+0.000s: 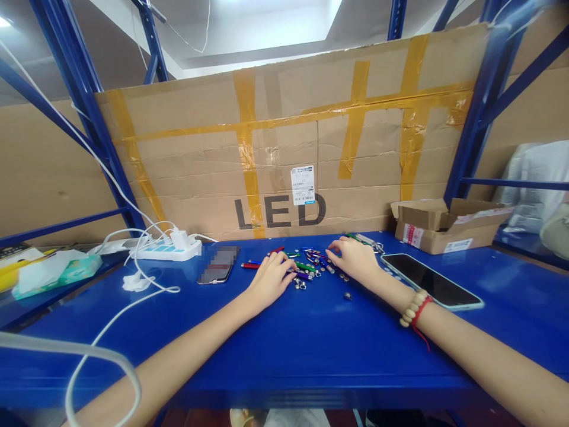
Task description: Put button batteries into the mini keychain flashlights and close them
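Observation:
Both my hands rest on a blue shelf surface (311, 344) beside a heap of small coloured keychain torches (306, 264) with metal clips. My left hand (271, 279) lies at the left side of the heap, fingers curled down onto a few pieces; what they hold is hidden. My right hand (353, 258) lies palm down at the right side, fingers bent onto the pieces. A bead bracelet with red cord (413, 308) circles my right wrist. A few loose small metal parts (347, 295) lie in front of the heap.
A phone (431, 281) lies to the right, another phone (217, 265) to the left. A white power strip with charger and cables (171, 246) sits at back left, a tissue pack (57, 270) far left. An open cardboard box (444, 225) stands back right. A taped cardboard sheet (288, 148) forms the back wall.

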Available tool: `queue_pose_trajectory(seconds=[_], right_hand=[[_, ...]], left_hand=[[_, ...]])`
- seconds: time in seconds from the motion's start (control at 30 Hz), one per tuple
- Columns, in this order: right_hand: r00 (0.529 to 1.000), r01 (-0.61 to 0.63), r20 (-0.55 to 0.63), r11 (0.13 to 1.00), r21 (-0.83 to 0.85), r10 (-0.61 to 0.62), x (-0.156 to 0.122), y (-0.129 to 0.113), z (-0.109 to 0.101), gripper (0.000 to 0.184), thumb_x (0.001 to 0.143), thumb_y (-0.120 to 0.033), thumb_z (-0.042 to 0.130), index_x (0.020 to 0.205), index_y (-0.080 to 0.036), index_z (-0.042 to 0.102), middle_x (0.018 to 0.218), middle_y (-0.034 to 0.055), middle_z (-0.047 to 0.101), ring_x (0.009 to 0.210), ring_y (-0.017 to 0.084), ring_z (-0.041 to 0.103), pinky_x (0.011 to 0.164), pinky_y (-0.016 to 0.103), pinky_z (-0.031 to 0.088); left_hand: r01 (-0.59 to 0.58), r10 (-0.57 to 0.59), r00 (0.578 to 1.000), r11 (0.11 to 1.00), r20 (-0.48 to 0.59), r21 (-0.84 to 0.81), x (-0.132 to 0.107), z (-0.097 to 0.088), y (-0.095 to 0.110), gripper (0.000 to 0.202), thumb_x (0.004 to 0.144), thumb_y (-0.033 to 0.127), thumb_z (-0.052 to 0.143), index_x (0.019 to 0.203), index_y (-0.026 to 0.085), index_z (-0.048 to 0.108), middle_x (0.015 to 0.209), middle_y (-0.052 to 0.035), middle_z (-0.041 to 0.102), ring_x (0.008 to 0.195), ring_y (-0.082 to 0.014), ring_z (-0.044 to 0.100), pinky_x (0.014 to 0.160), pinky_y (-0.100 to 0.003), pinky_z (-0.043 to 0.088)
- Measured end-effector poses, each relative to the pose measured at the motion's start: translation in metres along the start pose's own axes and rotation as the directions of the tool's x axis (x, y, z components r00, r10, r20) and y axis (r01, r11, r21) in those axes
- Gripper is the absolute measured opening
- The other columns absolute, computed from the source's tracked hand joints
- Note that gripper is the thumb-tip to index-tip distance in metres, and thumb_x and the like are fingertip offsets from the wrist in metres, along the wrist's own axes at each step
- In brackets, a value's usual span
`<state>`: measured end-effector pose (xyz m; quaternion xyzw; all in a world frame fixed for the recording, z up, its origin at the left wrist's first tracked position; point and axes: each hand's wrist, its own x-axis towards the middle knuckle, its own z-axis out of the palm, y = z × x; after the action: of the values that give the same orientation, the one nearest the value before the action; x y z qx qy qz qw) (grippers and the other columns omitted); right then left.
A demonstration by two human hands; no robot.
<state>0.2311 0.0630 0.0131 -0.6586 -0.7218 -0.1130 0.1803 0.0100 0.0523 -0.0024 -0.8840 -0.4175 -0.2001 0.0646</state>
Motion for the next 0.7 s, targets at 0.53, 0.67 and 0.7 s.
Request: queue_pose_trajectory(seconds=[0.53,0.67,0.7], right_hand=[[0.993,-0.035,0.108,0.992,-0.117,0.048,-0.0026,-0.0031,0.0047,0.032,0.088,-0.038,0.046,0.098,-0.015,0.066,0.101,0.0130,0.065,0.089,0.025,0.063,0.067,0.030,0.044],[0.996,0.010,0.085,0.998,-0.062,-0.004,-0.0021,-0.0040,0.0064,0.027,0.087,-0.033,0.048,0.101,-0.018,0.065,0.100,0.0091,0.066,0.085,0.021,0.063,0.063,0.026,0.042],[0.997,0.021,0.074,0.999,-0.049,-0.017,-0.0022,-0.0047,0.0060,0.026,0.087,-0.032,0.048,0.101,-0.018,0.065,0.100,0.0082,0.066,0.083,0.020,0.063,0.062,0.025,0.041]], left_hand=[[-0.056,0.056,0.998,0.998,0.026,-0.018,0.0002,0.0010,-0.0029,0.023,0.093,0.028,0.042,0.104,0.022,0.062,0.106,-0.0056,0.054,0.098,-0.0215,0.050,0.087,-0.037,0.039],[-0.063,0.064,0.998,0.997,0.024,-0.032,0.0004,0.0010,-0.0037,0.018,0.092,0.025,0.045,0.101,0.022,0.060,0.105,-0.0047,0.055,0.098,-0.0209,0.050,0.087,-0.037,0.039],[-0.062,0.063,0.998,0.997,0.027,-0.034,0.0004,0.0007,-0.0036,0.017,0.092,0.025,0.045,0.100,0.022,0.060,0.104,-0.0046,0.055,0.099,-0.0208,0.050,0.086,-0.036,0.039]])
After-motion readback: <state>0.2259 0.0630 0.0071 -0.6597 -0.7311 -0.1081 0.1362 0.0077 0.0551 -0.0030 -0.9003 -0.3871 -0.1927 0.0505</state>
